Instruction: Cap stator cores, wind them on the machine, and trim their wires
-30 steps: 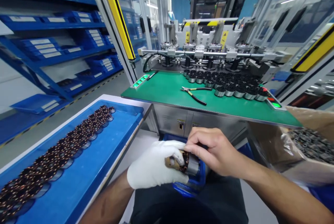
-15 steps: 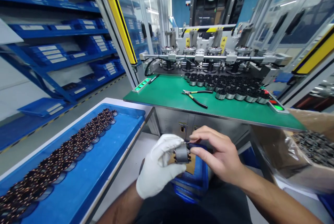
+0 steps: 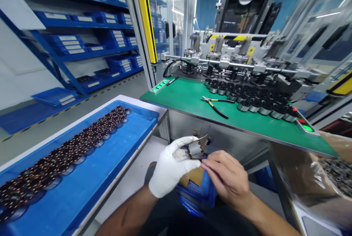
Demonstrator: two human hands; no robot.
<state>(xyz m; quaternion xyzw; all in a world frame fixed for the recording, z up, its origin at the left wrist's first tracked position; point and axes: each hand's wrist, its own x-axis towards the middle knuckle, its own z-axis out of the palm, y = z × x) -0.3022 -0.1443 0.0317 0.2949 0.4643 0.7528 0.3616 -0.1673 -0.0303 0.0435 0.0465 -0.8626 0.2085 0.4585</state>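
Since half a second ago, your right hand [image 3: 229, 175] has dropped from the upper end of the core [image 3: 195, 149] to just below it, and a wire [image 3: 202, 137] now sticks up free at the top; your view has also swung left.

On your left, the blue tray [image 3: 110, 162] carries a long band of wound cores [image 3: 68, 151], copper showing throughout; they look like the done share, though bare tray lies beside them.

Your gloved left hand [image 3: 169, 168] curls around the core, fingers over and thumb under, so the core sits between your hands, above the bin [image 3: 189, 206] with its cardboard [image 3: 195, 175]. It has copper on it, but with that wire loose I judge it part-done. Your right thumb and fingertips are pressed together beside your left thumb; whether they pinch another wire end, I cannot tell.

Farther right, the pliers [image 3: 218, 111] lie untouched on the green bench [image 3: 176, 96], near many black-topped cores [image 3: 255, 98] with no copper visible, probably work left. Far right, a box [image 3: 297, 177] holds grey pieces [image 3: 337, 171], whose role I cannot tell
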